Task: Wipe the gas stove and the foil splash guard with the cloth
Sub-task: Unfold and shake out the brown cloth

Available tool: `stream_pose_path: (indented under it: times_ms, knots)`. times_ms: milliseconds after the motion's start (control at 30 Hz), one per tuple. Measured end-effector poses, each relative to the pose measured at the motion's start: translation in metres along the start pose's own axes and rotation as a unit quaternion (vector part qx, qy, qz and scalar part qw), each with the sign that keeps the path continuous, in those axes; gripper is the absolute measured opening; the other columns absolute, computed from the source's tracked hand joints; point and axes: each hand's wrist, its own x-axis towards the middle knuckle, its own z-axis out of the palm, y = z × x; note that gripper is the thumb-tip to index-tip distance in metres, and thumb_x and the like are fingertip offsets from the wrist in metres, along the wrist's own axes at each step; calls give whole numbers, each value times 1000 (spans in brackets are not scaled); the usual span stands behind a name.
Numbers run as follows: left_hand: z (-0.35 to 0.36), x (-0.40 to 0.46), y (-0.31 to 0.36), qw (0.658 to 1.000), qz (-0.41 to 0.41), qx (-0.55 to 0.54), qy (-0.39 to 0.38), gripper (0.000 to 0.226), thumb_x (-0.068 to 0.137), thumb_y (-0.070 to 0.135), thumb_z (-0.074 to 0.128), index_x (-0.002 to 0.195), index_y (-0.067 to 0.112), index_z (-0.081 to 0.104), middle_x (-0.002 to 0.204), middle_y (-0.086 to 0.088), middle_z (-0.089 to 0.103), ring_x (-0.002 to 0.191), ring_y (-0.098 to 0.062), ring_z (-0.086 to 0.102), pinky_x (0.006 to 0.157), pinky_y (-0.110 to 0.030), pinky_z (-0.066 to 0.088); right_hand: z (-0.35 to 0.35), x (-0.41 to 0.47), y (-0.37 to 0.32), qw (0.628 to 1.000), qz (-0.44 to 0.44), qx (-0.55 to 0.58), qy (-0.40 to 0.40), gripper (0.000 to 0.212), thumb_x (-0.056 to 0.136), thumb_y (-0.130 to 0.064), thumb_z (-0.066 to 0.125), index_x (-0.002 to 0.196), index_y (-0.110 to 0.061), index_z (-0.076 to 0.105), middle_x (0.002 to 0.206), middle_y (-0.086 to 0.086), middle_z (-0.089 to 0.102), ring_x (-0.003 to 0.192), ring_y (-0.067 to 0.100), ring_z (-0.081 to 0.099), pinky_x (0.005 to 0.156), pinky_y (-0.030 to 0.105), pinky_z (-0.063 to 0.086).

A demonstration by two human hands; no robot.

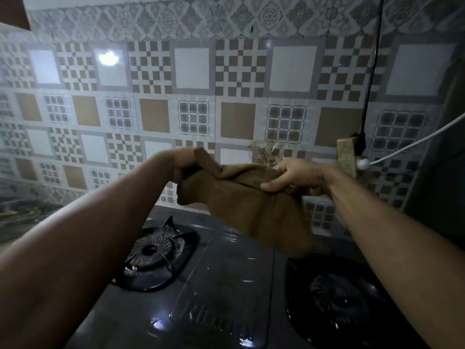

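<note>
A brown cloth (pixel 241 205) hangs in the air between both hands, above the back of the dark gas stove (pixel 221 285). My left hand (pixel 185 163) grips the cloth's upper left corner. My right hand (pixel 294 176) pinches its upper right edge with thumb and fingers. The stove has a left burner (pixel 151 250) and a right burner (pixel 339 298), with wet glints on its top. Behind it, the patterned foil splash guard (pixel 193 117) covers the wall, and the cloth hides a small part of its lower edge.
A black cable (pixel 372 71) hangs down the wall at the right to a plug at a small wooden block (pixel 348 152), with a white cord (pixel 415 142) leading off right. A torn patch (pixel 264 149) shows on the foil. A marbled counter (pixel 22 217) lies at the left.
</note>
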Motion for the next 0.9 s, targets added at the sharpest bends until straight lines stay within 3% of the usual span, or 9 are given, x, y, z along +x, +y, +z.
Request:
stream_pose_path:
  times_ms: [67,200,367,433,533,667,767,833,900]
  knots:
    - [0,-7,-10,996,-30,-69,-56,52,69,15,74,111,-10,55,96,-20,65,81,-28,67,72,-34,57,8,5,6,999,-14,34,6,65,59,-31,89,98,13,63,100,25,68,91,33,67,88,43,55]
    - [5,-32,-28,970,1,-244,-19,24,85,18,61,99,-1,59,88,-14,66,71,-24,68,63,-34,58,34,8,12,976,-46,212,34,22,89,-16,62,102,2,63,76,10,66,68,19,64,65,30,58]
    - [50,-37,-56,762,147,-630,-2,94,70,68,67,129,-1,45,118,-25,64,106,-42,65,88,-54,55,67,26,22,920,-14,359,154,17,97,-5,44,87,-7,58,77,12,59,63,21,61,61,32,58]
    - [76,-29,-67,810,62,-583,18,97,68,69,69,131,0,45,116,-19,65,103,-36,65,93,-51,51,82,34,26,902,2,383,199,29,99,-6,41,74,-12,54,68,10,55,55,20,58,57,31,55]
    - [105,-24,-82,909,-31,-402,103,30,89,32,62,102,5,60,85,-7,66,77,-21,62,72,-37,55,99,39,34,894,9,385,229,22,99,-13,46,79,-15,53,65,7,53,55,19,55,56,30,53]
    - [105,-25,-76,876,-16,-449,177,15,91,-10,42,95,-4,55,82,-14,62,55,-16,62,46,-26,56,102,33,41,919,-11,330,215,22,82,-15,74,94,-12,56,74,8,65,59,18,64,54,30,56]
    - [91,-29,-59,796,86,-567,194,15,93,-6,50,107,-9,51,100,-24,57,81,-27,65,56,-35,61,96,32,42,936,-5,248,249,24,78,-8,77,98,-7,63,87,14,69,72,23,66,70,39,59]
    - [91,-27,-60,823,111,-526,184,23,90,9,62,109,-4,56,112,-22,59,104,-33,63,80,-45,59,93,35,42,936,0,221,276,12,85,-10,70,95,-5,68,87,15,70,72,24,67,77,41,59]
    - [101,-20,-71,908,63,-378,170,35,86,17,67,117,4,60,120,-17,62,112,-33,60,91,-53,52,93,39,41,934,-1,223,277,14,88,-17,68,96,-5,69,86,15,72,70,22,69,77,39,59]
